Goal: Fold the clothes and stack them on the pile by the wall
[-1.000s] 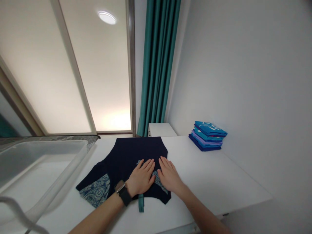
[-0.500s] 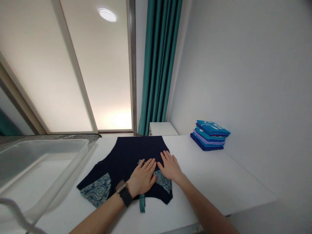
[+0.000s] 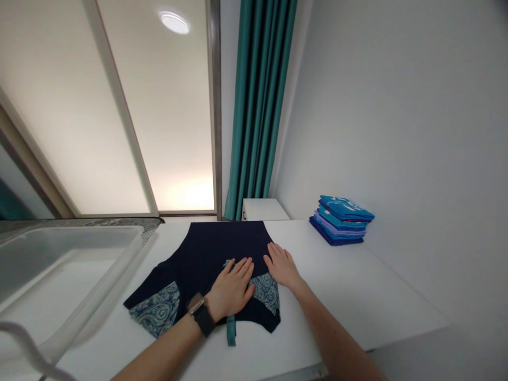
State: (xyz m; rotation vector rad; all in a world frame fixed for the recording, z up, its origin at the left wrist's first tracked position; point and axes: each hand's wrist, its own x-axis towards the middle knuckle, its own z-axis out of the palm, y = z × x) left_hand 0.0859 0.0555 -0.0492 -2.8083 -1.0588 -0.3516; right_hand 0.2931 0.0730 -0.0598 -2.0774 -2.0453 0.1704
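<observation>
A dark navy garment (image 3: pixel 226 241) with paisley-patterned side panels lies spread on the white table (image 3: pixel 337 286). Flat on its middle rests my left hand (image 3: pixel 234 288), fingers extended, with a watch on the wrist. My right hand (image 3: pixel 281 267) lies at the garment's right edge above the patterned panel, its fingers stretched out and partly over the white surface. From beneath the garment's near edge a green strip (image 3: pixel 230 330) hangs toward me. Part of the cloth is hidden under my left hand and forearm.
A stack of folded blue and purple clothes (image 3: pixel 341 221) sits at the back right by the wall. To the left stands a translucent plastic bin (image 3: pixel 99 288). Beyond the table are a small white cabinet (image 3: pixel 265 209) and a green curtain (image 3: pixel 260 106).
My right hand has slid a little to the right, toward the garment's edge, uncovering more of the patterned panel. The left hand stays in place.
</observation>
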